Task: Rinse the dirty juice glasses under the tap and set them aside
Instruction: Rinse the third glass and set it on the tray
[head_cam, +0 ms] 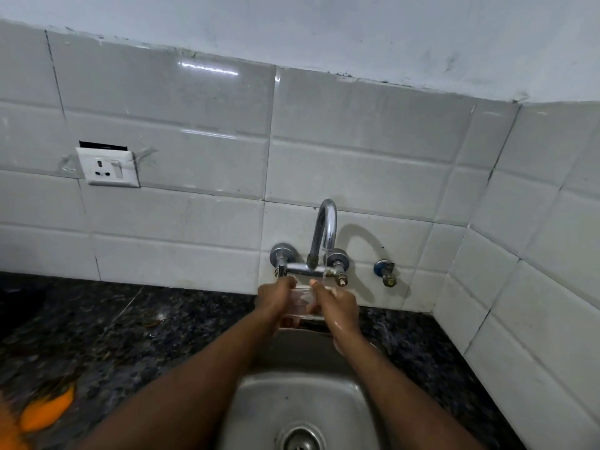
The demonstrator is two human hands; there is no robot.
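Viewpoint: a head-worn camera looks forward and down over two bare forearms reaching away to the far side of a kitchen sink.
Juice glass: one clear juice glass (302, 302) is held between both hands at the far edge of the sink, just below the spout; it is blurred, so any residue inside cannot be made out.
Left hand: the left hand (276, 297) wraps curled fingers round the glass's left side.
Right hand: the right hand (339, 308) grips the right side, thumb raised near the rim; its skin looks wet.
Tap: a chrome wall tap (326, 228) arches over the hands; a thin stream of water (325, 267) falls from it towards the glass.
Sink: a steel sink (256, 397) lies near the viewer; its drain (300, 440) sits at the bottom edge.
Surroundings: dark speckled countertop (113, 336) on both sides; something orange (45, 410), blurred, at the near left; a white socket (108, 167) on the tiled wall, far left.
Progress: rinsing looks under way on this glass; no rinsed glass shows set aside and no other dirty glass is in view, so how many remain cannot be told; this one is not yet put down.
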